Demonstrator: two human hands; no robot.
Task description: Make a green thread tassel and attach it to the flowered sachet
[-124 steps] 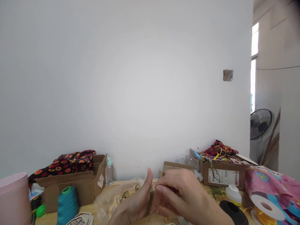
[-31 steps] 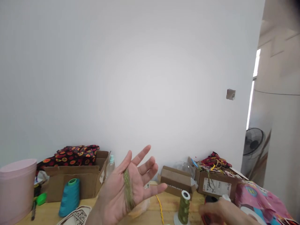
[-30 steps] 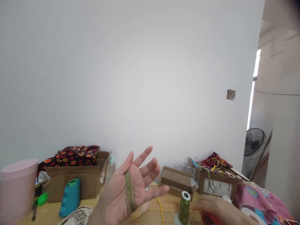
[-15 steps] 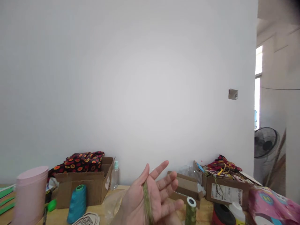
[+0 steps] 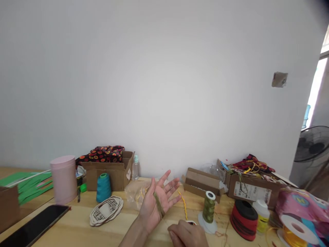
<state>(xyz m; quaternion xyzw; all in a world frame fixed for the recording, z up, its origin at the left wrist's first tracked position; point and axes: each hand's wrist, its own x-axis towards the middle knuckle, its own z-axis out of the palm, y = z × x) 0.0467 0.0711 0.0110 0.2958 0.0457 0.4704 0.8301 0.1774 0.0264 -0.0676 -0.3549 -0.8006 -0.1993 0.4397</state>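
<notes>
My left hand is raised over the table, palm up and fingers spread. A bundle of olive-green thread lies across its palm, looped from beside the thumb to the outer edge. Low in the view my right hand is closed, with its fingers curled. What its fingertips hold, if anything, is hidden. To the right of both hands an olive-green thread spool stands upright on a white base. Behind the right hand, part of a small white-rimmed object shows.
Left are wooden cutouts, a teal thread cone, a pink container and a phone. A yellow cord lies behind the hands. Right are a red-and-black spool, a glue-like bottle and a filled cardboard box.
The view has tipped down and pulled back, showing more table. My right hand, mostly hidden behind the left before, now shows closed to its right. The left stays spread with thread across it.
</notes>
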